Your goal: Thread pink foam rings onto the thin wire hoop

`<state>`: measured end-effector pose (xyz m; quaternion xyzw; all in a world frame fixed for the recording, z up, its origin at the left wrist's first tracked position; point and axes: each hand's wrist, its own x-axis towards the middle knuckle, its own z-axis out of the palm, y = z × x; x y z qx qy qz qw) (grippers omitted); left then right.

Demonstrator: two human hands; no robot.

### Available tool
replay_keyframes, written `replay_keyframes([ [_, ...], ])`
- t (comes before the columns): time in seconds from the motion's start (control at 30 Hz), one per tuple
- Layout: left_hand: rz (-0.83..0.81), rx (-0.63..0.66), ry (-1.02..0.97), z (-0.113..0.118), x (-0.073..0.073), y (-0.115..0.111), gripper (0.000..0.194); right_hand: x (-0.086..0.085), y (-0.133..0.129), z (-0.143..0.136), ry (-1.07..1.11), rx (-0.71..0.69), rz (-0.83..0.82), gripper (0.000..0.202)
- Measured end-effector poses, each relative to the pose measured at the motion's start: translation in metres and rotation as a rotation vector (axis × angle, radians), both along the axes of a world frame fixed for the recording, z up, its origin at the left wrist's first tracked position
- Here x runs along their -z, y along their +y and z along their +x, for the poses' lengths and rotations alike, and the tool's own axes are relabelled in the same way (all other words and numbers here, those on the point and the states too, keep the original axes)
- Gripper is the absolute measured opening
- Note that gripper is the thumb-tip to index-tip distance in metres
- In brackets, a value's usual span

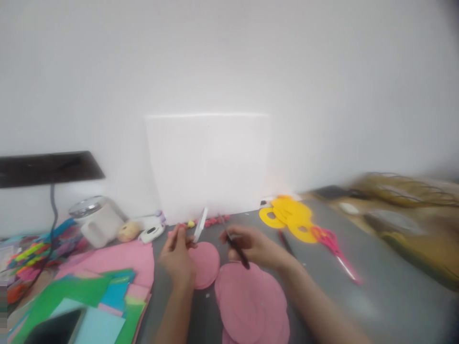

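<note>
My left hand is closed, its thumb and fingers pinching a narrow white strip that slants up to the right. In my right hand is a slim dark-handled tool with a thin tip pointing up and away; blur hides its exact kind. A small stack of pink paper circles lies beside my left hand, partly behind it. Below my right hand spreads a pile of larger pink circles. Several small red pieces and a yellow one sit in a row behind my hands.
Yellow paper shapes and pink scissors lie at right on the grey table. Coloured sheets, a dark phone-like object and a white mug are at left. A white board leans against the wall.
</note>
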<state>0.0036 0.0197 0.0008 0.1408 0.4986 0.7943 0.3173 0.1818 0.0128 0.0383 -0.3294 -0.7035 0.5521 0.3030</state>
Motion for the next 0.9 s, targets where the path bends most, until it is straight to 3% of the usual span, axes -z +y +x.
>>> replay_keyframes([
  [0.1,0.012,0.008,-0.003,0.0,0.0,0.0,0.034,-0.005,-0.003,0.004,0.075,-0.278,-0.235,0.022],
  [0.23,0.018,0.032,0.028,0.002,0.0,-0.001,0.036,0.004,-0.002,0.001,0.118,-0.379,-0.299,0.02],
  [0.67,0.003,0.128,0.151,0.006,-0.001,-0.006,0.038,0.008,-0.002,-0.006,0.184,-0.336,-0.333,0.023],
  [0.9,-0.014,0.121,0.178,0.006,-0.001,-0.005,0.039,-0.001,-0.004,-0.008,0.193,-0.303,-0.368,0.02],
])
